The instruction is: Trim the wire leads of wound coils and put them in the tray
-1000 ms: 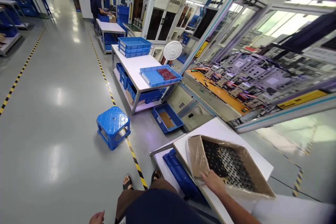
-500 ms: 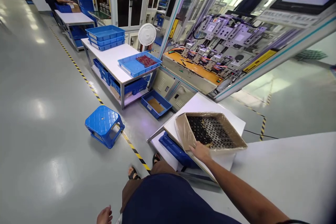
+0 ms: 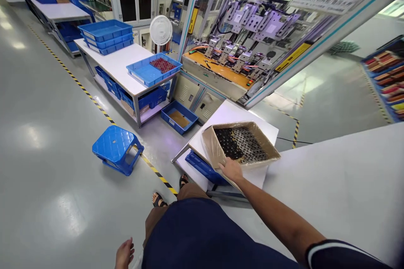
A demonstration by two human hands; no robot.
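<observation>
My right hand (image 3: 232, 170) grips the near left rim of a cardboard box (image 3: 268, 156) lined with clear plastic. Many small black and silver parts (image 3: 243, 143) lie inside the box. The box stands on a small white table (image 3: 225, 112) in front of a machine. My left hand (image 3: 125, 253) hangs low beside my body, over the floor; its fingers are loosely curled, and whether anything is in them cannot be made out.
A blue stool (image 3: 115, 145) stands on the floor at the left. Behind it, a white workbench (image 3: 126, 61) bears blue trays, one with red parts (image 3: 162, 65). A blue bin (image 3: 179, 117) sits on the floor by the machine (image 3: 221, 67). Another person works at the far left.
The view has shifted, so the scene sits further left and a rack shows at the right. My right hand stays on the box's rim. My left hand still hangs low.
</observation>
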